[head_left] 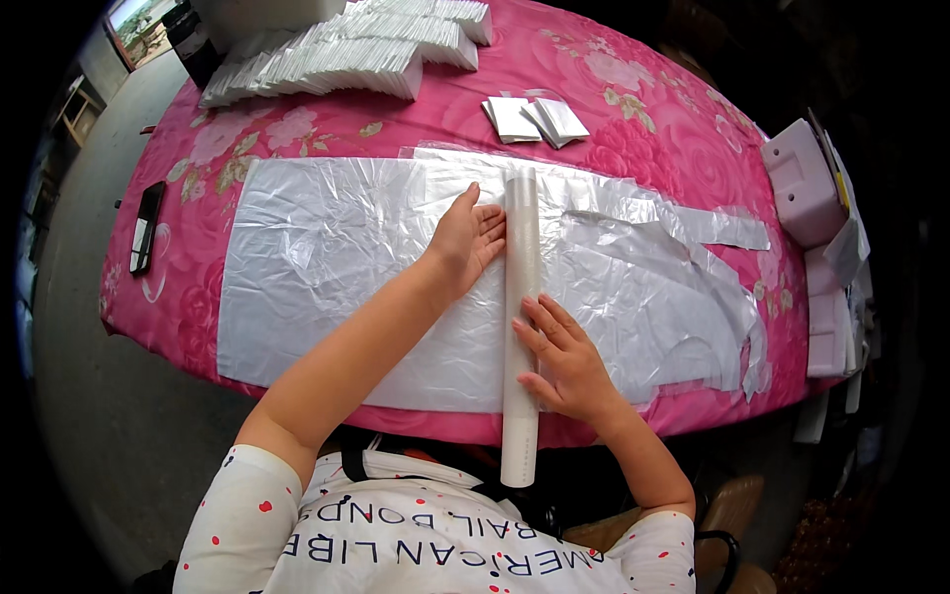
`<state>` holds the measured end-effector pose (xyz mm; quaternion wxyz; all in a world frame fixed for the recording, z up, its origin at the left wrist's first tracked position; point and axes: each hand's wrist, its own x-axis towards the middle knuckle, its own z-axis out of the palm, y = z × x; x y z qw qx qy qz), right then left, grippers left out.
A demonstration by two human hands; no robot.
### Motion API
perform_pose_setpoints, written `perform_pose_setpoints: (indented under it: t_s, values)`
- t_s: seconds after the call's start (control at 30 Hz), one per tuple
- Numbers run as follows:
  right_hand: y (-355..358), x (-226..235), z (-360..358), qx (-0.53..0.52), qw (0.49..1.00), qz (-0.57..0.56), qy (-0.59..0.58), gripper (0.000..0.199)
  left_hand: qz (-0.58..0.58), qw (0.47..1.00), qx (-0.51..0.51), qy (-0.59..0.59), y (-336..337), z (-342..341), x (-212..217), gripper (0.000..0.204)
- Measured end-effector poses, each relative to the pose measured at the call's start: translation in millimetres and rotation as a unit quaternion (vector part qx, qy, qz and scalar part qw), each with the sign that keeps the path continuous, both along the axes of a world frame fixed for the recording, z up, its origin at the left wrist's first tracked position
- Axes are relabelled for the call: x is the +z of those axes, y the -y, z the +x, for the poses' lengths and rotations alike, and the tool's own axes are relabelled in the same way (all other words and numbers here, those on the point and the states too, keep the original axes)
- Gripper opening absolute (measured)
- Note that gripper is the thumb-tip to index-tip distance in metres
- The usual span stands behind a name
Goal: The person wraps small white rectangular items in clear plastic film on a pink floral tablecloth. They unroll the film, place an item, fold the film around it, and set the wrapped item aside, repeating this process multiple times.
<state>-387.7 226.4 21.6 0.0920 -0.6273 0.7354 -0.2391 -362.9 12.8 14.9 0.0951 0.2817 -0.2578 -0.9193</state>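
Across one pink floral tablecloth (pixel 683 148), crinkled translucent plastic sheeting (pixel 327 247) is spread, its layers too merged to be counted. Upon it one whitish roll (pixel 522 277) is laid, its near end projecting past the table edge. Two hands are seen, both with fingers extended: the left hand (pixel 471 240) is held wide at the roll's left side, the right hand (pixel 566 361) rested along its right. One phone (pixel 146 228) is placed at far left, and two small groups of white packets (pixel 512 119) are set beyond the sheeting
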Motion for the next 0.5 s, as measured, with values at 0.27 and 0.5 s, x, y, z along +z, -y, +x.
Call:
perform_pose_setpoints:
  t_s: [0.27, 0.5]
  values:
    - [5, -2, -3, 0.033, 0.999, 0.026, -0.019, 0.058, -0.111, 0.993, -0.014, 0.036, 10, 16, -1, 0.059]
    - [47, -5, 28, 0.073, 0.996, 0.032, -0.033, 0.061, -0.264, 0.964, -0.035, 0.029, 46, 102, 8, 0.049]
